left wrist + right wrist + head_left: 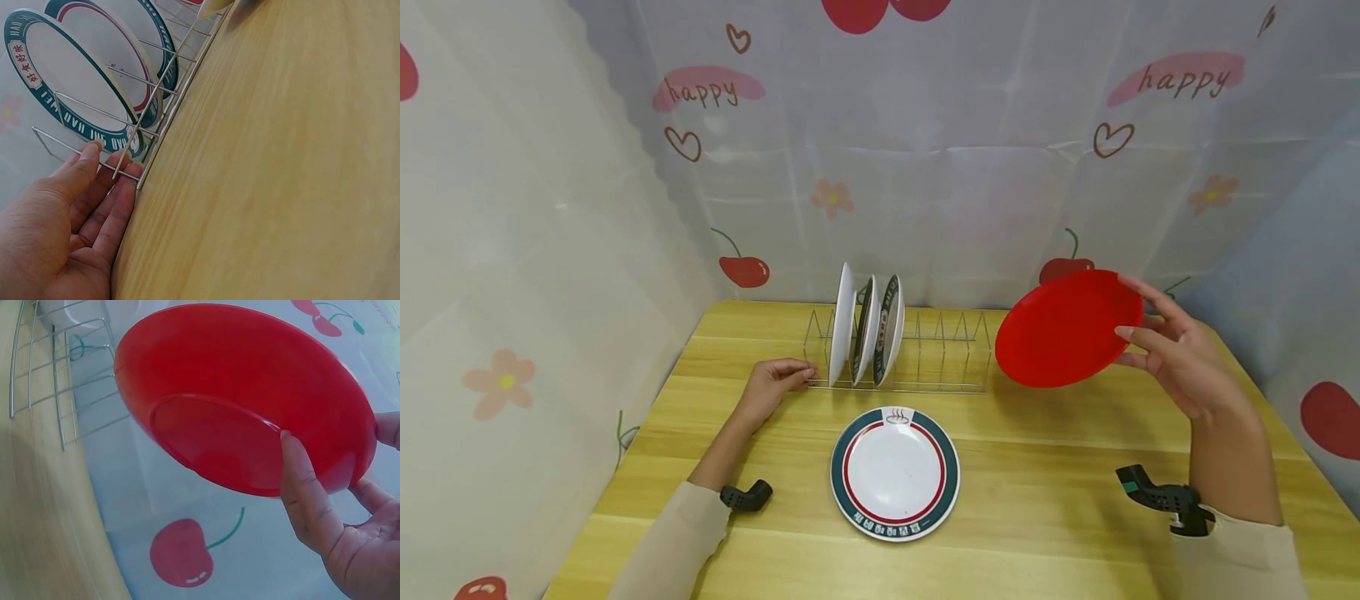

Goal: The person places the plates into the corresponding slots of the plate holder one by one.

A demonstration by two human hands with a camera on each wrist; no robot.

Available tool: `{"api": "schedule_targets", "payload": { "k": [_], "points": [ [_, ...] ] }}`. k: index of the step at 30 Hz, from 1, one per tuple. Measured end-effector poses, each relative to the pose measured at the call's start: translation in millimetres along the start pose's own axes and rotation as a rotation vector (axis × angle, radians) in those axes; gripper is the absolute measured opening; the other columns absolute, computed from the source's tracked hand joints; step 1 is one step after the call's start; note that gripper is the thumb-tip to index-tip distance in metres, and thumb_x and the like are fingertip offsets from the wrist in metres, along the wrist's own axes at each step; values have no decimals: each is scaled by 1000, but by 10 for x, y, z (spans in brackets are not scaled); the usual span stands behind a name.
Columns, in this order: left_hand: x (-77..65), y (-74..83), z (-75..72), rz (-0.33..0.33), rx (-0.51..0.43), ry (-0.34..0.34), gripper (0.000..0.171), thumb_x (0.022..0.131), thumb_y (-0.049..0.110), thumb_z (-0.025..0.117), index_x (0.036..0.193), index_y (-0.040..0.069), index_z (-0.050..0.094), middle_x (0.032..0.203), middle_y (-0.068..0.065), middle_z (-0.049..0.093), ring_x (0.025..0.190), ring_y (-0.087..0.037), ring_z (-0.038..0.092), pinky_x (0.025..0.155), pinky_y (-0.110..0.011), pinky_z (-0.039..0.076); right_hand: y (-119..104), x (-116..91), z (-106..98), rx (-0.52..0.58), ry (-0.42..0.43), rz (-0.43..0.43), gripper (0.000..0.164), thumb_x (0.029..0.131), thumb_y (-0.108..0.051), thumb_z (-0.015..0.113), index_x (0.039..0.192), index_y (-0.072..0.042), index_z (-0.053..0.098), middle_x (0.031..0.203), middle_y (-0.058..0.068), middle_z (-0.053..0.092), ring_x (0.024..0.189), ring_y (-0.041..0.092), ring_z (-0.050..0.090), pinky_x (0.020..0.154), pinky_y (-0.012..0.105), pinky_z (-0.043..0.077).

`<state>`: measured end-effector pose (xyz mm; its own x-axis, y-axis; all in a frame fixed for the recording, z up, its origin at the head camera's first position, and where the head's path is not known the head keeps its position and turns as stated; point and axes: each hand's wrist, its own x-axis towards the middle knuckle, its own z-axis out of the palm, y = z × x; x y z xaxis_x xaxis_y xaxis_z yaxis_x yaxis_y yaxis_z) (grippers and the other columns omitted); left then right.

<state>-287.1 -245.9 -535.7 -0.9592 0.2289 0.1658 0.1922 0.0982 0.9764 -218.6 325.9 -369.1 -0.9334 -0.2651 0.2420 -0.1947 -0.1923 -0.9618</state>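
Note:
My right hand (1187, 367) holds a red plate (1067, 329) by its right edge, raised and tilted above the table to the right of the wire dish rack (943, 387). In the right wrist view the thumb (303, 487) lies across the face of the plate (250, 369), with other fingers at its edge. At the rack's left end, my left hand (775, 383) pinches the wire between thumb and fingertips, as the left wrist view shows. Three plates stand on edge in the rack's left half, among them a green-rimmed one (69, 75).
A white plate with a green rim and red ring (895, 475) lies flat on the wooden table (1022, 508) in front of the rack. Bare wire slots (955, 333) run along the rack's right half. A printed curtain (925, 192) hangs behind and at both sides.

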Motion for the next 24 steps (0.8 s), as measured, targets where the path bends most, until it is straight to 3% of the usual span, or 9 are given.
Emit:
{"api": "schedule_targets", "payload": {
  "k": [24],
  "points": [
    [6, -17, -1, 41, -10, -4, 23, 98, 7, 68, 112, -10, 72, 110, -26, 72, 96, -19, 75, 82, -36, 63, -155, 17, 492, 37, 18, -98, 64, 102, 11, 44, 160, -10, 29, 154, 11, 33, 122, 24, 49, 80, 32, 63]
  ]
}}
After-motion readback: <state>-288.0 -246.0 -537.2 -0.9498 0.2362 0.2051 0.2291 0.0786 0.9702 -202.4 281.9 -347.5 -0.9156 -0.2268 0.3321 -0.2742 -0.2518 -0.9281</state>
